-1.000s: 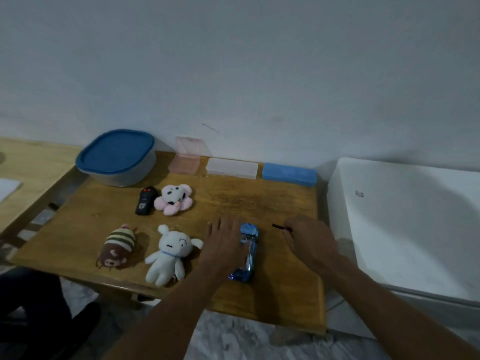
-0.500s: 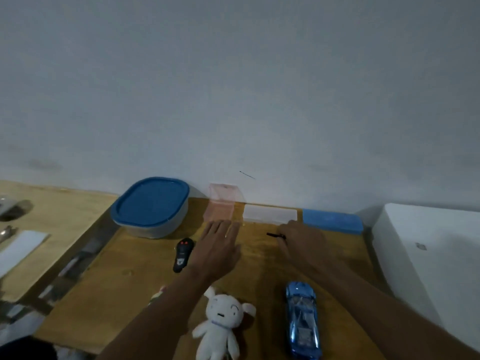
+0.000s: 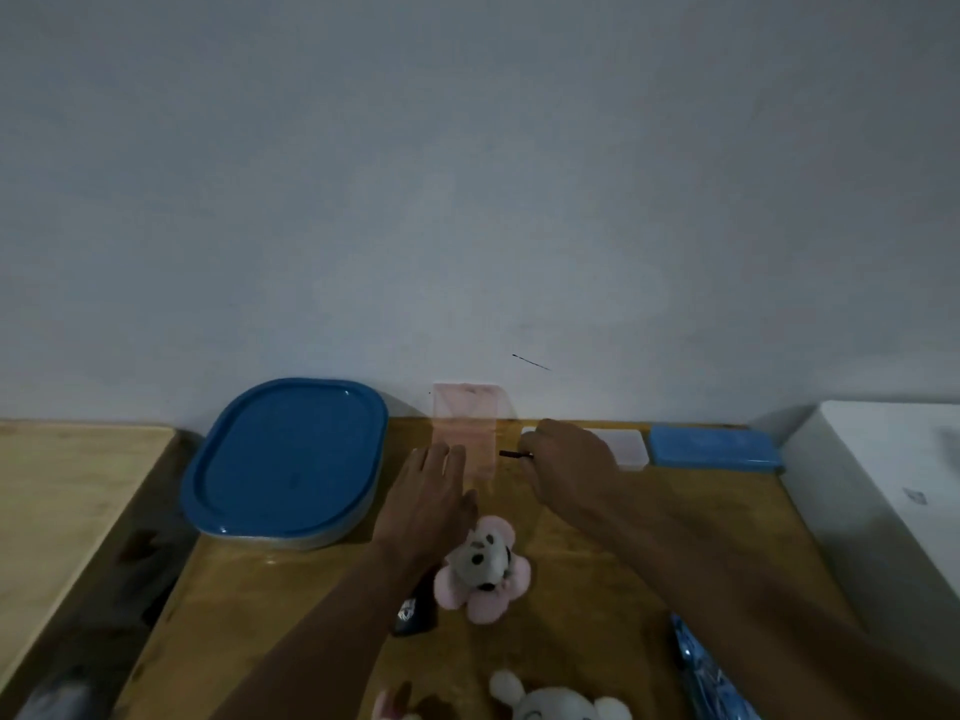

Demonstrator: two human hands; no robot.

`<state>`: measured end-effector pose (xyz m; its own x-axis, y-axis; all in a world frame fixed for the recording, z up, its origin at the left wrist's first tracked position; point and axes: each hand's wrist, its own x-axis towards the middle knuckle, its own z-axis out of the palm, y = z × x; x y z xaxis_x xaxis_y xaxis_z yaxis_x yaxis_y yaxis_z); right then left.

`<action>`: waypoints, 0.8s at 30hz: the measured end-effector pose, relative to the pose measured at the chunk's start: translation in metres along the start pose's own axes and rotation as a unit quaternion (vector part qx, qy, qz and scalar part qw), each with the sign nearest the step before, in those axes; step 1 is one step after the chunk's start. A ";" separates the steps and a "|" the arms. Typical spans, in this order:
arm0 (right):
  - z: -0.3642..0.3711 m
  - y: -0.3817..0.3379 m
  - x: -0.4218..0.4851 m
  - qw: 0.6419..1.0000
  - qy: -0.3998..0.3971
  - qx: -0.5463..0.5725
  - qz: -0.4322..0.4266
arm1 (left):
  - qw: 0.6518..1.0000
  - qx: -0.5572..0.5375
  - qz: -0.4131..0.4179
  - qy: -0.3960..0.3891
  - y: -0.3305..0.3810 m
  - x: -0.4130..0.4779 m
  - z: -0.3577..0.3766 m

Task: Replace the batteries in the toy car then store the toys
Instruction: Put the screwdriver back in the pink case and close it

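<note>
My left hand (image 3: 431, 498) stretches flat, fingers apart, toward an open pink clear case (image 3: 466, 433) at the wall, fingertips at its front edge. My right hand (image 3: 569, 467) is closed on a thin dark screwdriver (image 3: 514, 454), hovering over a white clear case (image 3: 626, 446). The blue toy car (image 3: 701, 672) lies at the lower right, partly under my right forearm. A black remote (image 3: 415, 613) peeks out beneath my left forearm. A pink plush (image 3: 483, 569) sits between my arms, and a white plush (image 3: 556, 704) lies at the bottom edge.
A large tub with a blue lid (image 3: 285, 459) stands at the back left of the wooden table (image 3: 291, 605). A blue case (image 3: 714, 449) lies at the back right. A white appliance (image 3: 893, 491) borders the right side, a lighter wooden surface (image 3: 67, 501) the left.
Both hands have left the toy car and reached forward to the cases at the wall. The view has shifted forward, so the car and plush toys slid toward the bottom.
</note>
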<state>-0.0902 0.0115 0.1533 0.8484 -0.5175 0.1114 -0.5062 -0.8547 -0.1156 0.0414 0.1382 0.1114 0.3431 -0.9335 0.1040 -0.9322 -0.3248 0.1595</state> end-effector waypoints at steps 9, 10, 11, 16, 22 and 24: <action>0.050 -0.014 0.070 0.996 -0.091 -0.011 -0.019 | 0.999 -0.023 -0.015 -0.025 -0.041 0.032 0.048; 0.055 -0.015 0.076 0.995 -0.097 -0.009 -0.020 | 0.999 -0.032 -0.017 -0.019 -0.045 0.035 0.054; 0.060 -0.016 0.082 0.995 -0.102 -0.004 -0.017 | 0.999 -0.042 -0.018 -0.012 -0.048 0.037 0.060; 0.093 -0.026 0.107 0.991 -0.130 0.012 -0.007 | 0.995 -0.087 -0.028 0.035 -0.060 0.046 0.079; 0.106 -0.032 0.120 0.989 -0.147 -0.012 0.000 | 0.989 -0.126 -0.044 0.059 -0.064 0.056 0.089; 0.110 -0.032 0.122 0.988 -0.155 -0.006 0.002 | 0.987 -0.142 -0.066 0.037 -0.067 0.058 0.095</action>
<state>0.0463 -0.0196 0.0624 0.8517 -0.4857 -0.1969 -0.5106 -0.8537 -0.1028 0.1129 0.0920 0.0138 0.4763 -0.8689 0.1348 -0.8133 -0.3770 0.4432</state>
